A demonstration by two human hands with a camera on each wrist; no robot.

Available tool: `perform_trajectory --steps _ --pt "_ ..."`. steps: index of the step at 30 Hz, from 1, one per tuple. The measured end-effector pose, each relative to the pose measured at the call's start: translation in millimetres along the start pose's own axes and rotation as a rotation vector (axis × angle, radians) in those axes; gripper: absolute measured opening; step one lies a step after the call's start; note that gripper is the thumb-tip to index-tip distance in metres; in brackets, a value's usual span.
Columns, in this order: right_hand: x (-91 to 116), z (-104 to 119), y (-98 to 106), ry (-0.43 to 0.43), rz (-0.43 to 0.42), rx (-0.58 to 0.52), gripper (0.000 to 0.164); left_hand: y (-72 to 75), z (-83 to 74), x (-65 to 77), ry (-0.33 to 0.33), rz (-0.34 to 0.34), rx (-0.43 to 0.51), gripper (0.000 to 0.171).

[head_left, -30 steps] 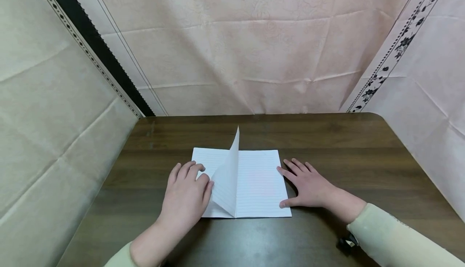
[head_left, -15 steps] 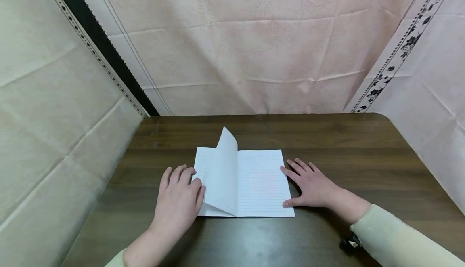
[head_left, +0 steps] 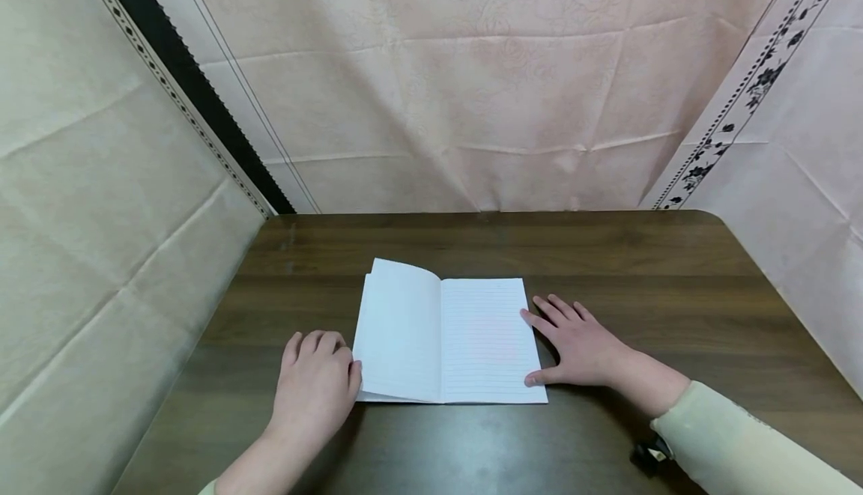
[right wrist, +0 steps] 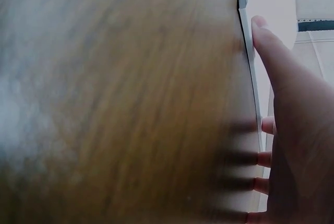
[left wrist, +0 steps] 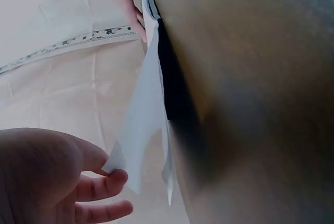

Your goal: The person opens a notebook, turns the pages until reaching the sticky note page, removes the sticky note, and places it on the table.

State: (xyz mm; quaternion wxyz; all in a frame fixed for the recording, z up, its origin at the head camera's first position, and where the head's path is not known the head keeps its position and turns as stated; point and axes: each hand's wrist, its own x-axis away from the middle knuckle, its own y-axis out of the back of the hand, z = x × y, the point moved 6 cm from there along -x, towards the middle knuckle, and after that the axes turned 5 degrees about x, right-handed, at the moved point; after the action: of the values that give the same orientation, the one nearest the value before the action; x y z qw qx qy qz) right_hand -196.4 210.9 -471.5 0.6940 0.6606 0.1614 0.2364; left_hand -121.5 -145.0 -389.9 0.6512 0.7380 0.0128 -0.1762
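An open notebook lies on the table, its right page ruled with fine lines. One leaf, a blank-looking page, arches over the left side, raised above the sheets beneath. My left hand is at the notebook's left edge. In the left wrist view, the thumb and a finger of that left hand pinch the corner of the page. My right hand rests at the right edge with fingers spread, the thumb and index fingertip on the paper. The right wrist view shows the right thumb lying on the notebook's edge.
The dark wooden table extends around the notebook on all sides. Pale patterned cloth hangs behind it, with more cloth at left and right. A small black device sits at the right wrist.
My left hand has moved left and toward me, bringing the page from nearly upright at the spine down over the left side. My right hand has stayed in place on the notebook.
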Motion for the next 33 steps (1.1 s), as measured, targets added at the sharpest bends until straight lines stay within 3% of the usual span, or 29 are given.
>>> perform_trajectory --steps 6,13,23,33 --pt "0 -1 -2 -0.003 0.014 0.003 0.113 -10.2 3.7 1.0 0.038 0.091 -0.019 0.020" --pt "-1 -1 -2 0.000 0.007 -0.006 0.112 -19.8 2.5 2.2 -0.001 0.125 -0.092 0.020" --pt "-1 -2 -2 -0.011 0.029 -0.014 0.113 -37.8 2.3 -0.6 -0.001 0.267 -0.146 0.022" --pt "-1 -2 -3 -0.015 0.040 -0.025 0.113 -42.8 5.0 -2.0 -0.001 0.279 -0.154 0.024"
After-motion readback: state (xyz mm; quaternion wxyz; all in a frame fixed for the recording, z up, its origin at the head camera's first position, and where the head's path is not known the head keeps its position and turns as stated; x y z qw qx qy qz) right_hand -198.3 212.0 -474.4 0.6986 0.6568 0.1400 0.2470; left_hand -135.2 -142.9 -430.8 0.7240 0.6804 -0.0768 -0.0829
